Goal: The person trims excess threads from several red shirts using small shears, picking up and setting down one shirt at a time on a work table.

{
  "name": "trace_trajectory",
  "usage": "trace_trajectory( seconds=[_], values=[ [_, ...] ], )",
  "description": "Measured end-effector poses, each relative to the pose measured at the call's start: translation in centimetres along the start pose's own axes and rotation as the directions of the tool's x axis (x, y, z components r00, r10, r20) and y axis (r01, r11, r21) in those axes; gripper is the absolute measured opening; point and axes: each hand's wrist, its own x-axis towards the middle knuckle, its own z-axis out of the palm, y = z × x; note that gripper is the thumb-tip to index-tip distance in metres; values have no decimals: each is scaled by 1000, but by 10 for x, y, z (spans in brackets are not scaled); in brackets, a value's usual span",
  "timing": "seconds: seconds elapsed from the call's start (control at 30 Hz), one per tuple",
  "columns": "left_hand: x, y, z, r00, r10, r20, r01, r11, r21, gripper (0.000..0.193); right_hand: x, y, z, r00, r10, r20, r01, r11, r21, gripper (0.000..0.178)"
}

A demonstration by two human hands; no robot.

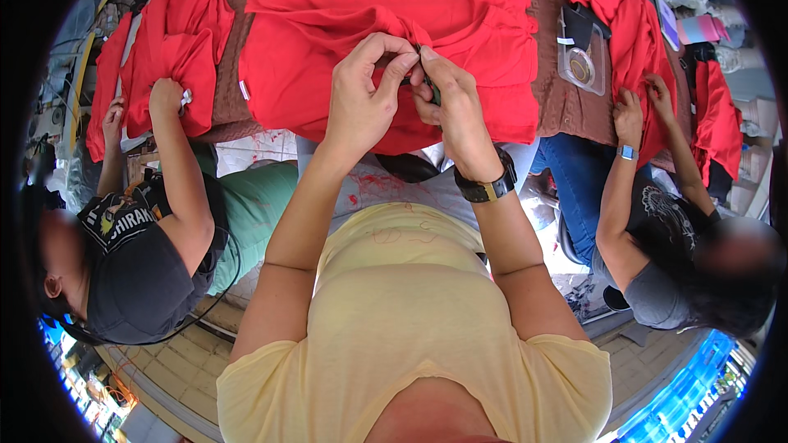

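Head view: our left hand (365, 98) pinches its thumb and fingertips together above the red cloth (304, 49); we cannot tell what lies between them. Our right hand (457, 98), just beside it, curls around a small dark tool (436, 95). The cloth lies across the near edge of the table (552, 108), left of a clear box (598, 61).

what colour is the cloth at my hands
The cloth is red, shown best in the head view.

Both forearms (313, 197) stretching forward from the torso (402, 295), left hand (363, 94) and right hand (456, 107) close together ahead of it, fingers (384, 43) curled inward.
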Motion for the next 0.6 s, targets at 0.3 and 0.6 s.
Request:
trace_trajectory(
  seconds=[0.3, 0.6],
  values=[
    [-1, -8, -5, 997, -55, -44, 45, 978, -204, 9, 12, 1, -12, 943, -314, -107, 259, 898, -355, 42],
    [0, -14, -43, 950, -105, -295, -23, 915, -402, 13, 30, 4, -16, 878, -471, -84, 290, 664, -689, 35]
  ],
)
